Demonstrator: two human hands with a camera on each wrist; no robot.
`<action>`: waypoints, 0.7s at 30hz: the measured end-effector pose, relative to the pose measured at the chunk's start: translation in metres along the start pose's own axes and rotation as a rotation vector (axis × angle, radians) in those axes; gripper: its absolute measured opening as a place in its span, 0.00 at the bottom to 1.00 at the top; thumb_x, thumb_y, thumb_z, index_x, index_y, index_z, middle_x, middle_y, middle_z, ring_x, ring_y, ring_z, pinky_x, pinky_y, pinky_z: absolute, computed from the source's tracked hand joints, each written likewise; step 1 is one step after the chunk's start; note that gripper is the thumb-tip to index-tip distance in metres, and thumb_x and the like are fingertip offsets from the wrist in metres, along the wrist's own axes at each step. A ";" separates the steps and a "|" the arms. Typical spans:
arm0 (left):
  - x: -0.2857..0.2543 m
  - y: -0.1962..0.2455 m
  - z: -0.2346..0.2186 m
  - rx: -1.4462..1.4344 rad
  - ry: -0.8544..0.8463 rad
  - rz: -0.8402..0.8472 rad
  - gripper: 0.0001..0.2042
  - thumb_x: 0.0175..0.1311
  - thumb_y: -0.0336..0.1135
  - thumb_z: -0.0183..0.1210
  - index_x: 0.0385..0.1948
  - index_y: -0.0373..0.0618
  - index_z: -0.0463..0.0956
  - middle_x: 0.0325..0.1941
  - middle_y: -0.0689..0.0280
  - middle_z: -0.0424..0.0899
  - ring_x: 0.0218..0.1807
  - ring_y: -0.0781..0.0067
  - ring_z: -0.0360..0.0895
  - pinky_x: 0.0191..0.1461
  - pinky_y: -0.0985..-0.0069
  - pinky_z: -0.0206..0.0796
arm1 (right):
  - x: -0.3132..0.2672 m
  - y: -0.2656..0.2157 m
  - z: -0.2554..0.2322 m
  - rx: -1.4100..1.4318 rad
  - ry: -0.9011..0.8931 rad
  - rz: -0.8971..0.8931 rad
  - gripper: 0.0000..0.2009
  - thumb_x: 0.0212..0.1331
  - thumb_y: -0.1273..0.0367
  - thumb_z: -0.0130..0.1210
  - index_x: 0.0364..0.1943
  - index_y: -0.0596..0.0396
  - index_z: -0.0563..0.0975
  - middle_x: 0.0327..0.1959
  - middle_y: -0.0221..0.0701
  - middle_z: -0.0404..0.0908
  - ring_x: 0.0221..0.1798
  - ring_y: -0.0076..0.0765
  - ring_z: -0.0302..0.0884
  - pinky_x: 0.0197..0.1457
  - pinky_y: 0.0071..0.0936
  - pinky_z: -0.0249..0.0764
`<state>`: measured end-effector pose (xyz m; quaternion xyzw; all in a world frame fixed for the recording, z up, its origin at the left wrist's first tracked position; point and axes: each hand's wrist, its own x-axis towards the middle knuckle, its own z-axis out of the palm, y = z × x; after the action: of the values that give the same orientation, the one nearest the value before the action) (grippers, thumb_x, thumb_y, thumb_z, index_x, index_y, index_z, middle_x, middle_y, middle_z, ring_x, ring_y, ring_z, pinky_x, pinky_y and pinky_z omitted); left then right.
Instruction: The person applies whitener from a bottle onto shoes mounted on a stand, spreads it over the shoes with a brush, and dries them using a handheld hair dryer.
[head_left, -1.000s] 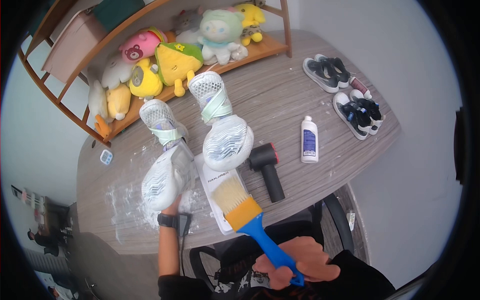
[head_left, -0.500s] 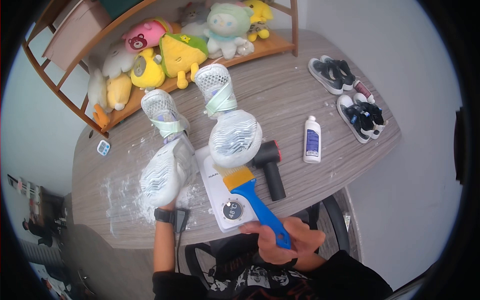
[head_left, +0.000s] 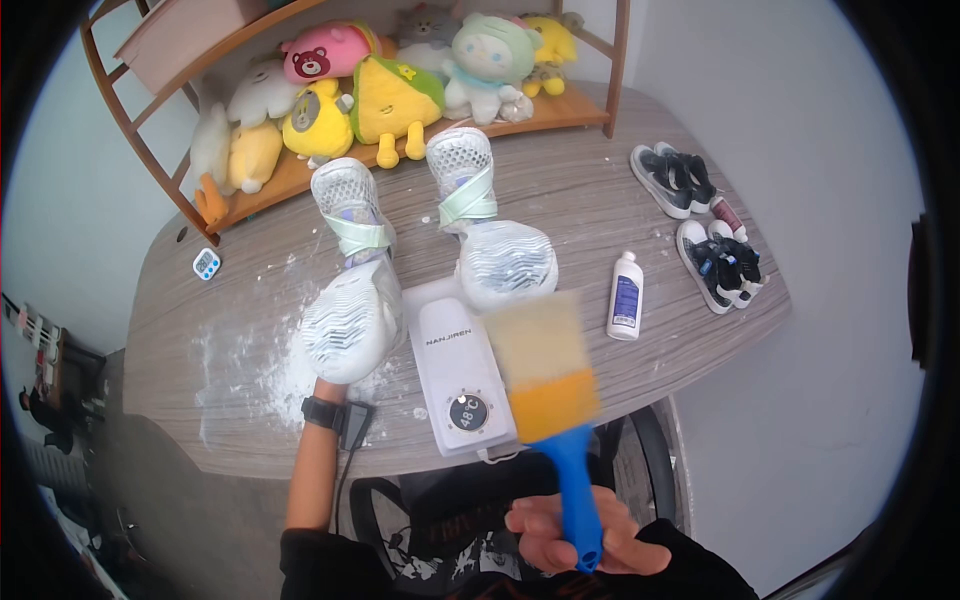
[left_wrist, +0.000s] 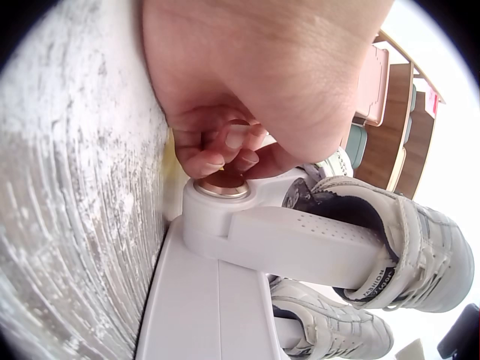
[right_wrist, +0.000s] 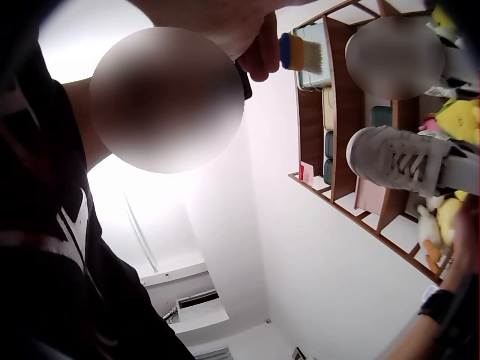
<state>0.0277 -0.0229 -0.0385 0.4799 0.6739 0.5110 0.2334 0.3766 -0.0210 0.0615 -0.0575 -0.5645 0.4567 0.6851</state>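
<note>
Two white shoes (head_left: 345,325) (head_left: 505,262), soles facing me, sit on the tilted arms of a white shoe dryer (head_left: 447,355) whose dial reads 48°C. My right hand (head_left: 622,532) grips the blue handle of a wide paint brush (head_left: 556,400), its pale bristles pointing up and overlapping the lower edge of the right shoe. In the head view the left shoe hides most of my left hand. The left wrist view shows that left hand (left_wrist: 259,82) with fingers curled at the copper-ringed hinge of the dryer, close beside the tabletop.
White powder (head_left: 275,375) is spread over the table's left part. A white bottle (head_left: 625,297) stands at the right, with dark shoes (head_left: 718,262) beyond it. Plush toys (head_left: 395,105) line a wooden shelf (head_left: 560,108) at the back. A small timer (head_left: 206,264) lies far left.
The brush has gone from below the right shoe's sole to farther right, its bristles swinging upward. The head view has shifted. My left hand stays behind the left shoe.
</note>
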 end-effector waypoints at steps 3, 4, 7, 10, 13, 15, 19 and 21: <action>0.003 0.008 0.005 -0.084 0.003 0.015 0.18 0.75 0.36 0.56 0.62 0.40 0.73 0.61 0.58 0.82 0.62 0.65 0.79 0.66 0.69 0.70 | 0.019 0.000 0.016 -0.140 0.140 -0.259 0.20 0.69 0.65 0.62 0.49 0.59 0.62 0.21 0.47 0.83 0.17 0.40 0.84 0.23 0.34 0.87; 0.006 0.011 0.006 -0.114 0.008 0.018 0.18 0.75 0.36 0.56 0.62 0.40 0.73 0.61 0.58 0.82 0.62 0.65 0.79 0.67 0.69 0.69 | 0.018 0.003 0.012 -0.157 0.064 -0.264 0.22 0.67 0.65 0.64 0.50 0.59 0.60 0.21 0.45 0.84 0.16 0.39 0.83 0.24 0.33 0.86; 0.000 0.016 0.011 -0.201 0.034 0.026 0.18 0.75 0.36 0.56 0.63 0.40 0.73 0.60 0.58 0.83 0.62 0.66 0.79 0.67 0.69 0.69 | 0.040 -0.001 -0.008 -0.208 -0.191 -0.237 0.18 0.56 0.75 0.69 0.45 0.59 0.69 0.26 0.41 0.85 0.20 0.39 0.85 0.27 0.32 0.86; 0.009 0.023 0.008 -0.288 0.065 0.029 0.18 0.75 0.36 0.56 0.63 0.40 0.74 0.60 0.58 0.83 0.62 0.66 0.79 0.67 0.69 0.69 | 0.057 0.007 -0.005 -0.318 -0.392 -0.226 0.17 0.43 0.85 0.72 0.38 0.58 0.81 0.28 0.38 0.85 0.25 0.40 0.86 0.28 0.29 0.85; 0.020 0.032 0.011 -0.378 0.092 0.037 0.18 0.75 0.36 0.56 0.63 0.41 0.74 0.60 0.58 0.83 0.62 0.66 0.78 0.67 0.69 0.69 | 0.065 0.020 0.001 -0.415 -0.451 -0.279 0.20 0.39 0.85 0.73 0.40 0.59 0.83 0.25 0.33 0.82 0.23 0.35 0.83 0.25 0.26 0.80; 0.019 0.034 0.007 -0.437 0.107 0.042 0.19 0.75 0.37 0.56 0.63 0.41 0.74 0.60 0.57 0.83 0.62 0.66 0.78 0.67 0.69 0.68 | 0.068 0.030 0.005 -0.464 -0.482 -0.340 0.23 0.36 0.85 0.74 0.43 0.59 0.85 0.22 0.28 0.79 0.20 0.31 0.78 0.22 0.23 0.74; 0.019 0.040 0.010 -0.524 0.128 0.053 0.19 0.75 0.37 0.56 0.63 0.41 0.74 0.60 0.57 0.83 0.62 0.66 0.78 0.68 0.69 0.68 | 0.067 0.046 0.018 -0.478 -0.517 -0.373 0.23 0.36 0.85 0.73 0.43 0.59 0.86 0.21 0.27 0.76 0.20 0.29 0.76 0.22 0.21 0.70; 0.019 0.037 0.010 -0.487 0.137 0.005 0.17 0.76 0.35 0.55 0.61 0.42 0.73 0.57 0.60 0.83 0.62 0.73 0.78 0.66 0.72 0.69 | 0.065 0.048 0.024 -0.485 -0.518 -0.376 0.23 0.35 0.85 0.73 0.43 0.59 0.86 0.20 0.27 0.76 0.19 0.29 0.76 0.22 0.22 0.70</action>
<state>0.0426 -0.0005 -0.0055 0.3755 0.5440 0.6901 0.2946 0.3262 0.0415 0.0881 0.0039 -0.8107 0.1765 0.5582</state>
